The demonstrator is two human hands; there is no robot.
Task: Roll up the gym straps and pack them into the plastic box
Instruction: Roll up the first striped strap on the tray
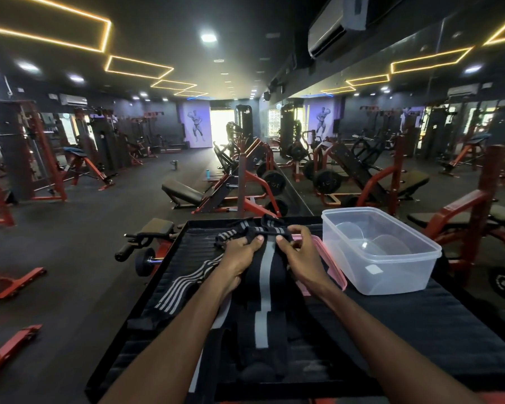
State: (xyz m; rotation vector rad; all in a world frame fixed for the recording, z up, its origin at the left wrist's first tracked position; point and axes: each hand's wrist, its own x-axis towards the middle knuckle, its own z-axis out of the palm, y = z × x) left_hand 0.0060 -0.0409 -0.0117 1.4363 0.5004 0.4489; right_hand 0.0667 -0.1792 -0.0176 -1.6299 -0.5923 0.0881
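Ahead, the black ribbed platform (187, 252) ends at a raised lip on its far and left sides, with open dark floor (79, 258) beyond the left edge and a red-framed bench (464, 217) close on the right. Toward the platform's right side stands the clear plastic box (382, 258), open and smooth-walled, and a pink-rimmed lid (333, 263) lies flat just beside it. Both forearms reach forward side by side. The left hand (239, 255) curls its fingers over the far end of a black strap with a grey centre stripe (264, 290), and the right hand (301, 255) pinches that same end. A second woven strap with thin grey stripes (181, 284) lies loose to the left.
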